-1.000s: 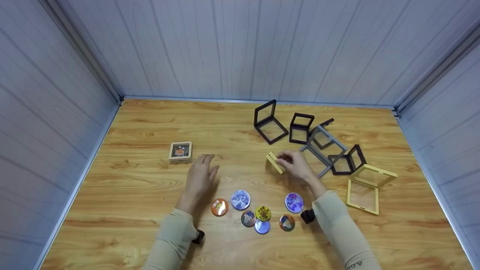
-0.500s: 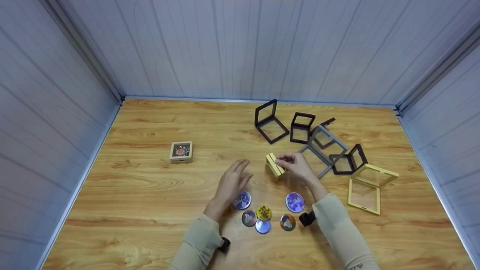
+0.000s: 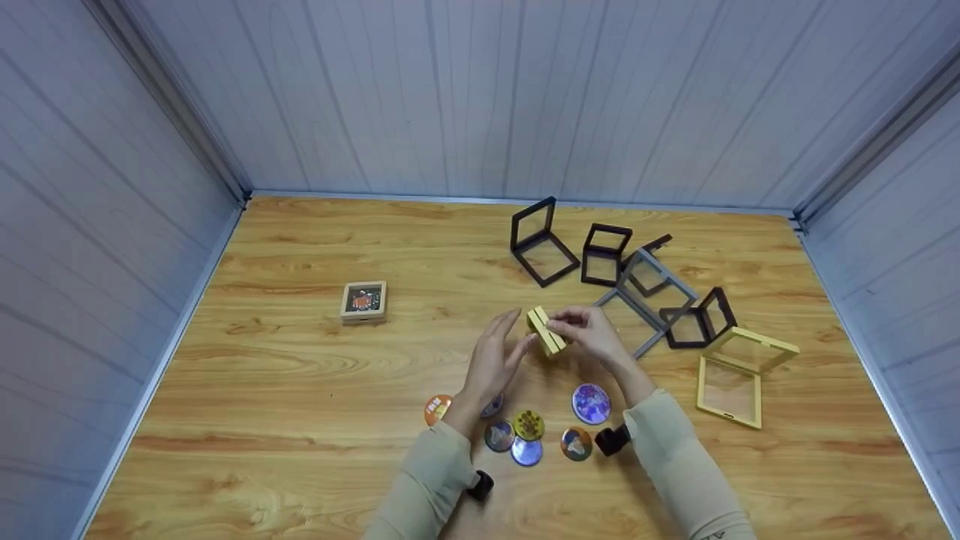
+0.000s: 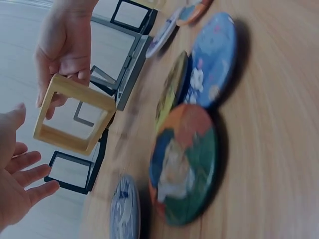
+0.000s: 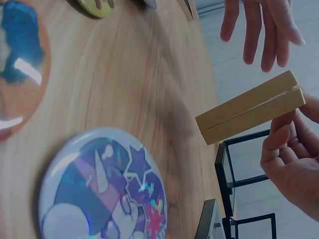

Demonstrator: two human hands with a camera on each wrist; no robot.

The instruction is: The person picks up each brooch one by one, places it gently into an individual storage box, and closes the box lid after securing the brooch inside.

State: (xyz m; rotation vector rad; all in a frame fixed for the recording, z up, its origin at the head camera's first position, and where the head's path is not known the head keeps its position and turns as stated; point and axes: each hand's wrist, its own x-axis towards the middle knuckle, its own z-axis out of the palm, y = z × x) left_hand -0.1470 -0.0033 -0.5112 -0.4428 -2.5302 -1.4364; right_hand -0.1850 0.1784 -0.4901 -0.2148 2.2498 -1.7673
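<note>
Over the middle of the table, my right hand (image 3: 596,337) pinches a small pale-yellow display frame (image 3: 545,331) by its side. The left wrist view shows clear film inside that frame, with no badge in it. Its two halves lie together with a thin seam between them in the right wrist view. My left hand (image 3: 491,364), fingers extended and thumb apart, is close beside the frame's left side. In the left wrist view, a gap shows between the left fingers (image 4: 30,177) and the frame. Below the hands lie several round badges, among them a purple one (image 3: 591,403) and a yellow paw-print one (image 3: 529,425).
A stack of pale frames (image 3: 364,302) with a badge in the top one sits at left. Standing open at right are several dark frames (image 3: 544,259), a grey frame (image 3: 637,311) and a larger yellow frame (image 3: 730,391). Panel walls (image 3: 480,97) enclose the table.
My left hand has travelled right, from near the stack to beside the small yellow frame. The right hand stays nearly in place, and the frame has turned a little in its grip.
</note>
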